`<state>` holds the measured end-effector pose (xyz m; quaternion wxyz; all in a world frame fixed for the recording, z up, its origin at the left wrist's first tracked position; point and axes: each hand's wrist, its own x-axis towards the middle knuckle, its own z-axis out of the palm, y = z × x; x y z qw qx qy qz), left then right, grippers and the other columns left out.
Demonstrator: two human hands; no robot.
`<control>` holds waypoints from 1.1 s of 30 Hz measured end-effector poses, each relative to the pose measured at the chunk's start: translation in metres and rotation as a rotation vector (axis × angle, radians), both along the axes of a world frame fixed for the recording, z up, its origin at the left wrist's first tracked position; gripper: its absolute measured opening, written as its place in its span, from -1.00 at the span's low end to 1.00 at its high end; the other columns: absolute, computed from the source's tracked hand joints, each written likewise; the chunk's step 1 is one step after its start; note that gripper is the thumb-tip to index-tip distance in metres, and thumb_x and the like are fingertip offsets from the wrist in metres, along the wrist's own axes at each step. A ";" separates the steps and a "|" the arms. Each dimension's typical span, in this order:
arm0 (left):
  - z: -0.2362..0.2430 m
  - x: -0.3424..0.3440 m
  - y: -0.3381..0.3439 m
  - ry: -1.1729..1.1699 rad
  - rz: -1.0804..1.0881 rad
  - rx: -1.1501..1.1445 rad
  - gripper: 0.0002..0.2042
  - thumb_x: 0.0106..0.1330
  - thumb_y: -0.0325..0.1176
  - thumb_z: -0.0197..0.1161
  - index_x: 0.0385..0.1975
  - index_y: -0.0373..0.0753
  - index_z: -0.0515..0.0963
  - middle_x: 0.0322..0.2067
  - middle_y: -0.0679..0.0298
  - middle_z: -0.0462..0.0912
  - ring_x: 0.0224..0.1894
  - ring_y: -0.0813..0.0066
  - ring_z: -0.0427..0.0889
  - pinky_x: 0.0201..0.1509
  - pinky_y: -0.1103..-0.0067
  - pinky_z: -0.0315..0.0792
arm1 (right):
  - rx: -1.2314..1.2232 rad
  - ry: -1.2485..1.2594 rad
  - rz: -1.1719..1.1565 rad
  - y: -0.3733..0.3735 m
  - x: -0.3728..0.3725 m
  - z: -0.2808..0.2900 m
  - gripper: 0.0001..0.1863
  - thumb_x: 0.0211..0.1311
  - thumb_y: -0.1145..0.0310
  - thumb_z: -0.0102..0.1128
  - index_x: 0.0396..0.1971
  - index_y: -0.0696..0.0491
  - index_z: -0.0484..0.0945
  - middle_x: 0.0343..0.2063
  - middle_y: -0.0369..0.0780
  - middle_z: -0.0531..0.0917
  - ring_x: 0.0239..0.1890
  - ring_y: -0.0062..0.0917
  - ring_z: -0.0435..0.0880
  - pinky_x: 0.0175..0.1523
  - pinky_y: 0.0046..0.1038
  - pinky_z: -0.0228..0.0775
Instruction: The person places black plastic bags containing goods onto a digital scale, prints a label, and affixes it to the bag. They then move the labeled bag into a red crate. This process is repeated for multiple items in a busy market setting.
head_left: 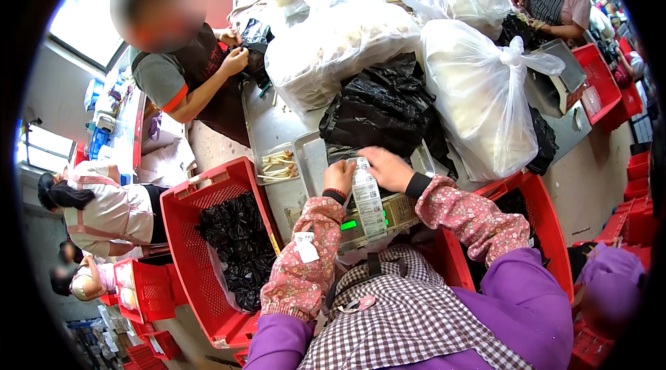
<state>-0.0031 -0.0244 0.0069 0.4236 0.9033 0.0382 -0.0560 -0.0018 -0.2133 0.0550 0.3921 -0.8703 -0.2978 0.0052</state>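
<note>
A long strip of white printed labels (368, 205) hangs in front of my apron, over the edge of a digital scale (397, 214) with a lit green display. My left hand (340, 177) is closed at the left edge of the strip's upper end. From the other side my right hand (388, 168) pinches the same end. A crumpled black plastic bag (378, 103) lies just beyond both hands, on a metal tray (309, 165). One loose white label (305, 247) is stuck on my left flowered sleeve.
Red crates (187, 259) holding black bags stand at my left and right (555, 231). Large clear bags of pale food (479, 106) crowd the table's far side. A few thin-stemmed mushrooms (279, 164) lie left of the tray. Across the table, a co-worker (201, 71) handles a black bag.
</note>
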 end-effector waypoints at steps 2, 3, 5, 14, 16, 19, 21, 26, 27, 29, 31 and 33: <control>0.000 -0.004 -0.004 -0.017 0.036 0.033 -0.61 0.19 -0.10 0.21 -0.62 -0.37 0.48 -0.58 -0.10 0.52 -0.46 -0.10 0.52 -0.39 0.23 0.35 | -0.210 -0.030 0.132 0.004 -0.012 -0.015 -0.53 0.21 0.34 0.03 0.11 0.20 0.33 0.10 -0.04 0.43 0.20 -0.23 0.35 0.24 -0.25 0.19; -0.001 -0.002 -0.006 -0.014 0.051 0.030 -0.59 0.20 -0.09 0.22 -0.63 -0.37 0.47 -0.59 -0.10 0.51 -0.46 -0.09 0.53 -0.39 0.24 0.35 | -0.322 -0.059 0.142 0.003 -0.012 -0.022 -0.51 0.24 0.31 -0.01 0.16 0.17 0.30 0.16 -0.09 0.40 0.25 -0.31 0.32 0.27 -0.25 0.15; 0.008 -0.001 0.000 0.024 0.075 -0.003 -0.52 0.20 -0.01 0.22 -0.66 -0.39 0.45 -0.64 -0.09 0.49 -0.52 -0.06 0.51 -0.42 0.27 0.34 | -0.406 -0.174 0.175 0.001 -0.013 -0.026 -0.51 0.25 0.31 -0.02 0.16 0.15 0.31 0.18 -0.13 0.39 0.26 -0.34 0.31 0.27 -0.27 0.15; 0.051 -0.010 0.052 0.320 -0.387 0.195 -0.44 0.06 0.11 0.34 -0.71 -0.40 0.50 -0.79 0.20 0.36 -0.68 0.52 0.26 -0.55 0.42 0.27 | -0.577 -0.292 0.164 0.003 -0.016 -0.022 -0.49 0.18 0.31 0.03 0.15 0.10 0.33 0.22 -0.23 0.37 0.26 -0.46 0.31 0.22 -0.26 0.18; 0.039 -0.006 0.043 0.242 -0.446 0.174 -0.46 0.04 0.07 0.37 -0.74 -0.38 0.45 -0.80 0.23 0.28 -0.68 0.54 0.20 -0.57 0.43 0.23 | -0.519 -0.263 0.167 0.005 -0.018 -0.021 -0.47 0.12 0.33 0.06 0.14 0.10 0.34 0.21 -0.22 0.38 0.26 -0.43 0.32 0.21 -0.26 0.20; 0.049 -0.017 0.023 0.348 -0.456 -0.043 -0.55 -0.04 -0.10 0.44 -0.73 -0.38 0.44 -0.80 0.21 0.27 -0.66 0.47 0.19 -0.54 0.41 0.23 | -0.303 -0.308 0.102 0.002 -0.015 -0.015 -0.61 0.03 0.38 0.12 -0.08 0.09 0.48 -0.02 -0.20 0.53 0.09 -0.36 0.45 0.08 -0.31 0.31; 0.056 -0.030 0.032 0.248 -0.518 -0.171 -0.68 0.09 -0.24 0.38 -0.60 -0.37 0.45 -0.68 0.31 0.34 -0.56 0.61 0.26 -0.49 0.52 0.25 | -0.389 -0.219 0.066 0.002 -0.005 -0.008 -0.78 0.03 0.39 0.13 -0.28 0.08 0.52 -0.21 -0.22 0.55 -0.05 -0.35 0.50 -0.02 -0.33 0.35; 0.094 -0.052 0.057 0.483 -0.272 -0.741 -0.80 0.25 -0.44 0.26 -0.20 -0.34 0.46 -0.43 0.43 0.52 -0.36 0.70 0.49 -0.28 0.70 0.41 | -0.180 -0.018 -0.102 0.004 0.011 -0.007 -0.82 0.12 0.29 0.10 -0.49 0.04 0.62 -0.43 -0.20 0.62 -0.28 -0.27 0.59 -0.18 -0.24 0.45; 0.094 -0.052 0.058 0.483 -0.288 -0.711 -0.79 0.25 -0.42 0.27 -0.20 -0.35 0.47 -0.41 0.43 0.53 -0.36 0.71 0.48 -0.29 0.70 0.40 | -0.217 0.068 -0.091 0.003 0.016 -0.004 -0.79 0.12 0.27 0.10 -0.41 0.04 0.66 -0.41 -0.15 0.67 -0.29 -0.24 0.63 -0.16 -0.22 0.47; 0.096 -0.053 0.057 0.477 -0.324 -0.659 -0.77 0.26 -0.37 0.27 -0.20 -0.39 0.50 -0.39 0.42 0.56 -0.37 0.72 0.46 -0.31 0.68 0.38 | -0.252 0.136 -0.115 0.003 0.022 0.005 -0.79 0.09 0.28 0.11 -0.42 0.04 0.67 -0.44 -0.14 0.67 -0.31 -0.23 0.64 -0.16 -0.23 0.48; 0.103 -0.051 0.055 0.475 -0.361 -0.607 -0.78 0.26 -0.37 0.26 -0.21 -0.39 0.51 -0.39 0.42 0.57 -0.35 0.73 0.45 -0.29 0.69 0.38 | -0.249 0.205 -0.140 0.001 0.030 0.003 -0.80 0.03 0.29 0.15 -0.42 0.05 0.69 -0.47 -0.13 0.68 -0.35 -0.23 0.66 -0.15 -0.27 0.49; 0.115 -0.044 0.048 0.466 -0.408 -0.549 -0.79 0.28 -0.37 0.24 -0.21 -0.38 0.52 -0.39 0.42 0.57 -0.35 0.75 0.46 -0.28 0.71 0.38 | -0.180 0.290 -0.139 -0.008 0.037 -0.003 -0.80 0.01 0.29 0.19 -0.42 0.06 0.69 -0.48 -0.12 0.68 -0.36 -0.26 0.67 -0.17 -0.29 0.49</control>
